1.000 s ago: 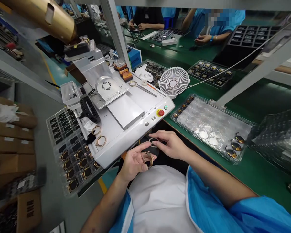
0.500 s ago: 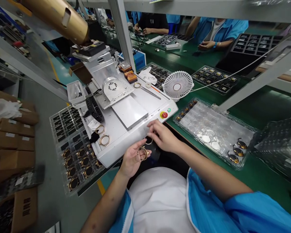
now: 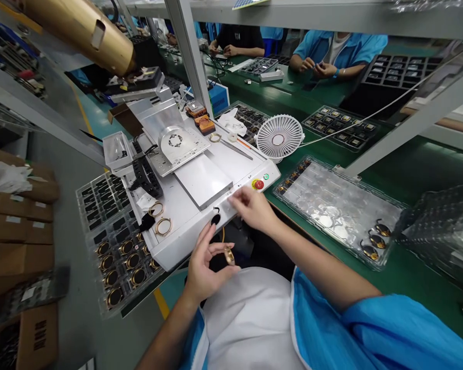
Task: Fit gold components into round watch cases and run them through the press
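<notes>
My left hand pinches a gold watch case ring edge-on between its thumb and a finger. A round black watch screen with a short ribbon tail shows at the tip of its extended upper fingers; whether they grip it is unclear. My right hand is apart from the left one, just in front of the white machine. Its fingertips are pressed together, and what they hold, if anything, cannot be made out. Two more gold rings lie on the machine's left front corner.
Left of the machine are clear trays of gold-rimmed watch parts. A white fan, tweezers and a red stop button are at the right. Another clear tray lies on the green table. Across it, a co-worker's hands handle a small part.
My hands have drawn apart. My left hand has turned, so the gold ring now shows edge-on and the black screen faces me near its fingertips. My right hand's fingers have closed together.
</notes>
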Demonstrator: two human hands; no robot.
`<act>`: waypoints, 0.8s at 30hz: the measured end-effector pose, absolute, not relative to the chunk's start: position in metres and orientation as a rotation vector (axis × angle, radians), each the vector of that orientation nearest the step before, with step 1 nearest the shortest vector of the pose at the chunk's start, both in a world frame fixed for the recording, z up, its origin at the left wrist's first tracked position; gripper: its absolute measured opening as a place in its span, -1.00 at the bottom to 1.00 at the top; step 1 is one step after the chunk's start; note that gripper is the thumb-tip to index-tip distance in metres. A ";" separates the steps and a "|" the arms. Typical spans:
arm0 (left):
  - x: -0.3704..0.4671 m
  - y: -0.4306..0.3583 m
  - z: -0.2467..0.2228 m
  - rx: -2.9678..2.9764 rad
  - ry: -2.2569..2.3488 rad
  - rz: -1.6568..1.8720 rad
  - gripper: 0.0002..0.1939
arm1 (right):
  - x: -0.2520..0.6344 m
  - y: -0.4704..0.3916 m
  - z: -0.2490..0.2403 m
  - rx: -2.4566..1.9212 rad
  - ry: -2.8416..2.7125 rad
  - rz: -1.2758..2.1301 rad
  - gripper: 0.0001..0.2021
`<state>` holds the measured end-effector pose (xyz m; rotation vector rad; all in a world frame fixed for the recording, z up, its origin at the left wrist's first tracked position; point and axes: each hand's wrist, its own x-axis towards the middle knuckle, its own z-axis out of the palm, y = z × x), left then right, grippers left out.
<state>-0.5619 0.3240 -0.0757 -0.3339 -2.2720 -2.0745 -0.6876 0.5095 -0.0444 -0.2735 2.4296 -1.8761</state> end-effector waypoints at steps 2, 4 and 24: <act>-0.562 0.333 -0.079 -0.511 -2.454 -1.721 0.11 | -0.659 0.508 -0.053 -0.342 2.096 -2.004 -0.64; -0.564 0.343 -0.082 -0.659 -2.581 -1.428 0.16 | -0.640 0.507 -0.058 -0.281 1.896 -2.083 -0.52; -0.575 0.336 -0.076 -0.826 -2.555 -1.650 -0.25 | -0.642 0.537 -0.042 -0.025 1.675 -2.097 -0.60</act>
